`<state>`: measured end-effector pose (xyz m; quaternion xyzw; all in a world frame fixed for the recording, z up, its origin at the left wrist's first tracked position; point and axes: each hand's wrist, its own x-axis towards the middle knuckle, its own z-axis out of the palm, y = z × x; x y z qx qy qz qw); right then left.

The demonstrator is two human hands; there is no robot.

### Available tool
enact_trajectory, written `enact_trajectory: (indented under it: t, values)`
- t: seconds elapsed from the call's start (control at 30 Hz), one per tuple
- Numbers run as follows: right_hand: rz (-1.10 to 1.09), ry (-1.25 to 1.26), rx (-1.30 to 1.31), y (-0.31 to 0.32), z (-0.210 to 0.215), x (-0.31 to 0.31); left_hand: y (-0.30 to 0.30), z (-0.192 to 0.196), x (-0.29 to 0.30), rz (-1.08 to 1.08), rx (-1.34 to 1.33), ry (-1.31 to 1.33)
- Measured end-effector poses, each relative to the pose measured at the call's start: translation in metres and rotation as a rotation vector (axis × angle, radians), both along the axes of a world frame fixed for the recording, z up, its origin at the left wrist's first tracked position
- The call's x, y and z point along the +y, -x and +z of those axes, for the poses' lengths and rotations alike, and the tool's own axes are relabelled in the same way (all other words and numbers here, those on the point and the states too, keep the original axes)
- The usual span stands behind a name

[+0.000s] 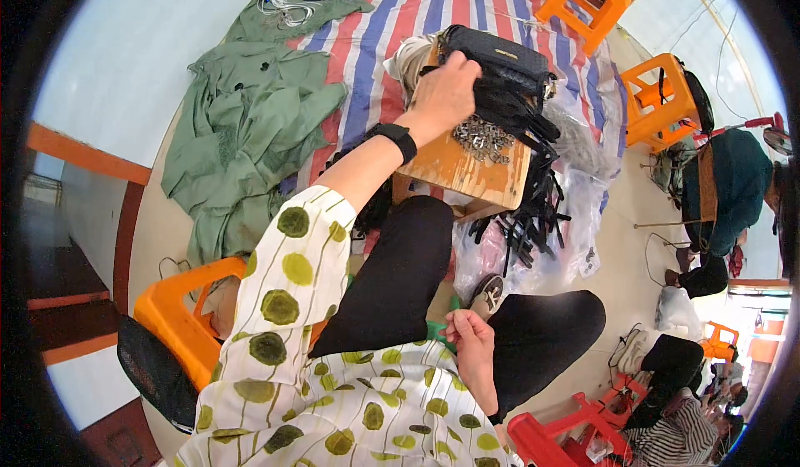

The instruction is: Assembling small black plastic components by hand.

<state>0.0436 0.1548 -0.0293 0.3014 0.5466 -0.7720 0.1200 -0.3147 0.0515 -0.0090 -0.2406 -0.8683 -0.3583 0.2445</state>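
My left hand, with a dark watch on its wrist, reaches over a wooden stool. Its fingers curl down at a black quilted bag and the black straps beside it; what they hold is hidden. Just right of that hand, a heap of small metal buckles lies on the stool top. More black straps hang off the stool's right side. Above my lap, my right hand is closed, thumb against curled fingers, and anything inside is too small to make out.
Striped plastic sheeting covers the floor ahead, with green cloth at left. Clear plastic lies right of the stool. Orange stools stand at right, another at left, and a red stool at lower right. People sit along the right.
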Motion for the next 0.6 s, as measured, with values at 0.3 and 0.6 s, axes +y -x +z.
enact_trajectory:
  t: [0.3,0.6]
  values:
    - [0.072,-0.03,-0.019,0.003,0.0,-0.004,-0.062,-0.015,0.007,0.003,-0.298,0.169]
    - [0.061,-0.008,-0.011,-0.004,-0.02,0.002,-0.081,-0.03,0.023,0.088,-0.242,0.125]
